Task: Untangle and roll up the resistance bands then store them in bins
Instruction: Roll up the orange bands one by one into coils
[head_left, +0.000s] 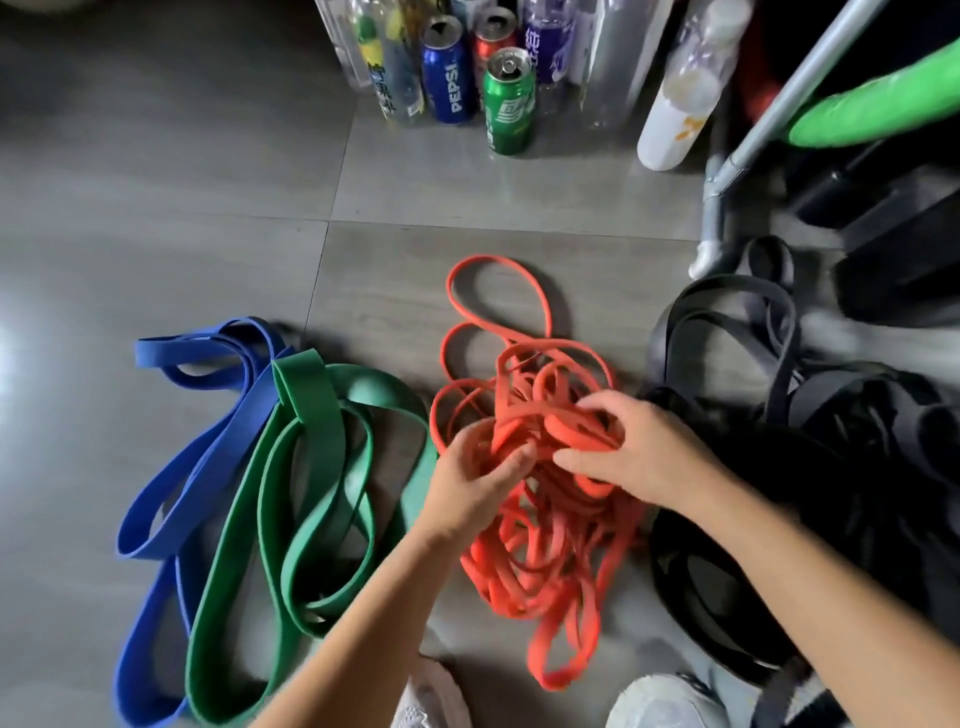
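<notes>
On grey tile floor (156, 208), dead centre: tangled orange bands (524, 566), gripped near the top by left hand (475, 486) and right hand (641, 452), fingers of both curled, pinching strands. At 9 o'clock green bands (311, 467) overlapping blue bands (208, 441). At 3 o'clock black bands (727, 332), just beside. At 12 o'clock, well apart: Pepsi can (448, 73), green can (510, 104), both opened, contents unseen; white bottle (675, 114). At 6 o'clock white shoes (665, 701).
</notes>
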